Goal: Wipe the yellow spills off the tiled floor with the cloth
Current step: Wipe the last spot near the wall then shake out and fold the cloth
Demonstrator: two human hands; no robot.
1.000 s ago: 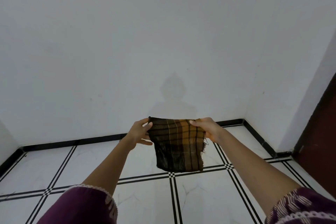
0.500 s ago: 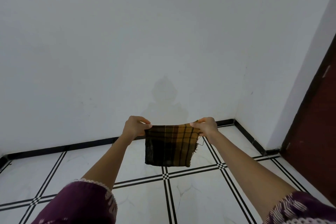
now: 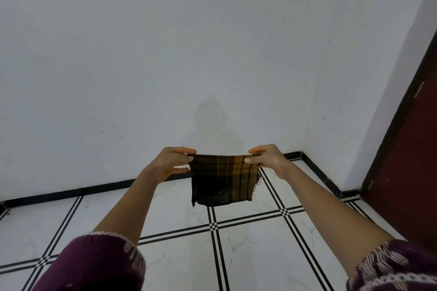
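A dark brown and orange checked cloth (image 3: 222, 179) hangs in the air in front of me, stretched flat by its top edge. My left hand (image 3: 173, 160) pinches the top left corner and my right hand (image 3: 266, 159) pinches the top right corner. The cloth's frayed lower edge hangs above the white tiled floor (image 3: 179, 264), which has black double lines between the tiles. No yellow spill shows on the part of the floor that I see.
A white wall (image 3: 165, 66) stands straight ahead with a black skirting strip (image 3: 71, 192) at its foot. The room's corner is at the right, and a dark red-brown door (image 3: 409, 160) stands at the far right.
The cloth has been pulled taut between my hands and looks shorter than a second ago. The view has tilted up and turned right, showing more of the door.
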